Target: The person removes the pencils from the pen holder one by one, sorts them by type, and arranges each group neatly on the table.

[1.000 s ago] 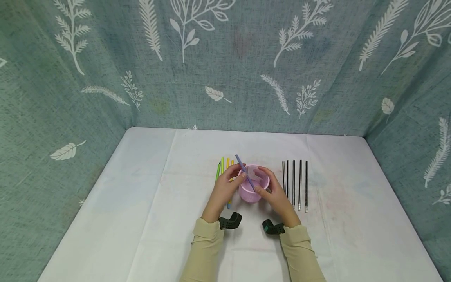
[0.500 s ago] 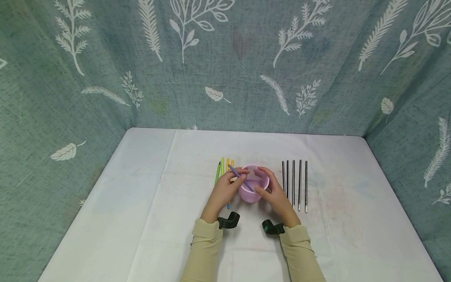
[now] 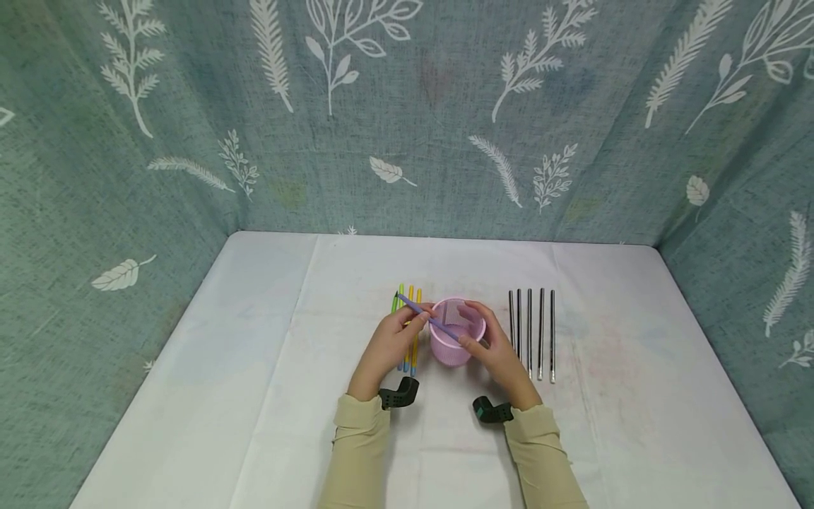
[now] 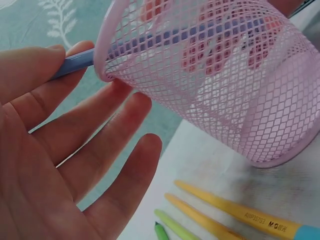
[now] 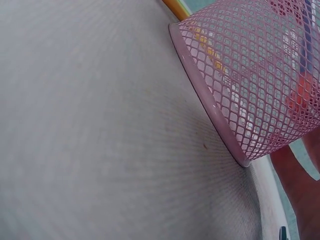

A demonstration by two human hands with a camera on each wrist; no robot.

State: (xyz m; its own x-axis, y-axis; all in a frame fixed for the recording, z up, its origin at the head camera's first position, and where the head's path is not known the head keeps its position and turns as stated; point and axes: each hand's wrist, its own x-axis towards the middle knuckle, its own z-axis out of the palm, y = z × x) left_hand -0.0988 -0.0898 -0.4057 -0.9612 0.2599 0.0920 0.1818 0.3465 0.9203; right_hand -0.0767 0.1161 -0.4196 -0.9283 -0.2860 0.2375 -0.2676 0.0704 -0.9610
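A pink mesh pencil cup is tilted above the white table, its mouth turned partly toward my left hand. My right hand grips the cup from the right, the thumb at its near rim. Between thumb and index finger, my left hand pinches the outer end of a blue pencil; its other fingers are spread under the rim. The pencil slants through the mouth into the cup, seen through the mesh in the left wrist view. An orange-red patch shows near its inner end, blurred by the mesh.
Yellow pens with blue ends and green ones lie left of the cup, partly under my left hand. To the right, several black pencils lie in a row. A patterned green curtain stands behind the table.
My left hand has shifted left and slightly toward me, swinging the blue pencil's outer end left and lower. More of the yellow pens shows. The right hand and cup stay nearly still.
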